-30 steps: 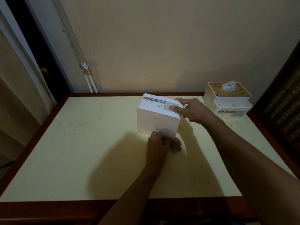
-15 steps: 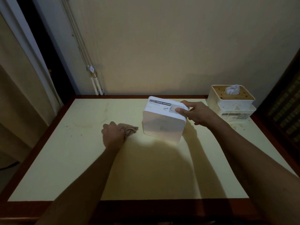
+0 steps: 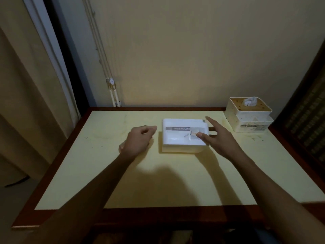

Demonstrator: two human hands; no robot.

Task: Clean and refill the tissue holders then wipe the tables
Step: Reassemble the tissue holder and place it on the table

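My two forearms reach in from the near edge of the table, which has a pale yellow top framed by a dark red-brown border.

Left hand: positioned over the table just left of the white tissue holder, not touching it. The fingers are curled inward toward the palm. A small pale patch shows at the heel of the hand; whether the fingers enclose a cloth or anything else cannot be determined from this view.

Right hand: positioned at the right end of the white tissue holder with fingers spread and mostly straight. The thumb lies on the top face near the right end of the printed label; the index finger extends past the far right corner. The hand grips nothing.

The white tissue holder lies flat on the table top, near its middle, label side up. The label is a grey strip with lettering.

Farther right, at the back right corner of the table, stands a second tissue holder, well apart from the first. It is white, speckled with dark spots, has a brown lid, and a tissue protrudes from its top slot.

Behind the table is a plain beige wall. White conduit pipes run down it at the left.
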